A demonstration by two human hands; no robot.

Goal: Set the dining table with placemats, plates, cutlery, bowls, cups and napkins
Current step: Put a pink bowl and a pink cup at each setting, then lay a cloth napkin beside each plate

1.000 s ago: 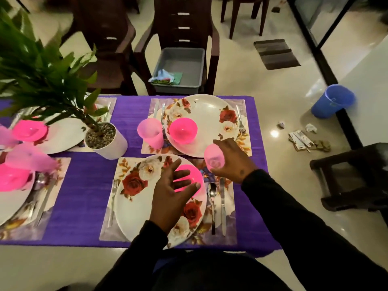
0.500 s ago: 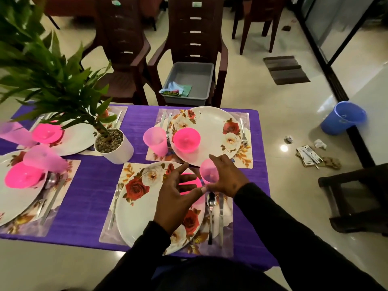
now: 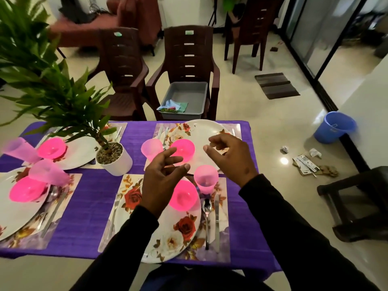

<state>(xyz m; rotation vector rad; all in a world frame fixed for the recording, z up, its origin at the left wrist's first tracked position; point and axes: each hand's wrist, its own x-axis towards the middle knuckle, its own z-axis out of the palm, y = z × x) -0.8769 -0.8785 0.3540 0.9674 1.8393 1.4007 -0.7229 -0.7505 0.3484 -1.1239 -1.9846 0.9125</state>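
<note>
- At the near setting, right of centre: placemat [image 3: 222, 244] laid on the purple cloth [image 3: 90, 208]; floral plate [image 3: 176, 234] on it; pink bowl [image 3: 183, 196] sitting on the plate's far part; pink cup [image 3: 205, 179] upright just beyond the plate's right rim, apart from both hands; fork [image 3: 114, 215] left of the plate; spoon [image 3: 207, 217] and knife [image 3: 216, 219] to its right.
- Hands: left hand [image 3: 161, 183] hovers above the plate and bowl, fingers loosely spread, holding nothing; right hand [image 3: 231, 156] hangs over the far plate, fingers lightly curled, thumb and forefinger near each other, nothing held.
- Far setting opposite: second plate [image 3: 201, 131] on its mat, second bowl [image 3: 182, 149] on it, second cup [image 3: 151, 149] at its left, cutlery beside it partly hidden.
- Left side: two more plates with pink bowls [image 3: 51, 148] and cups; these sit at the frame edge and look stretched by the lens; cutlery shows by the nearer one.
- Judgement: mats, plates, cutlery, bowls and cups look done at all four places; no napkin visible at any setting.
- Likely remainder: napkins; folded cloths [image 3: 172, 107] lie in the grey tub [image 3: 189, 97] on the chair [image 3: 186, 59] beyond the table's far edge; probably the supply, though I cannot confirm what they are.
- Centre: potted plant [image 3: 113, 157] stands between the settings.
</note>
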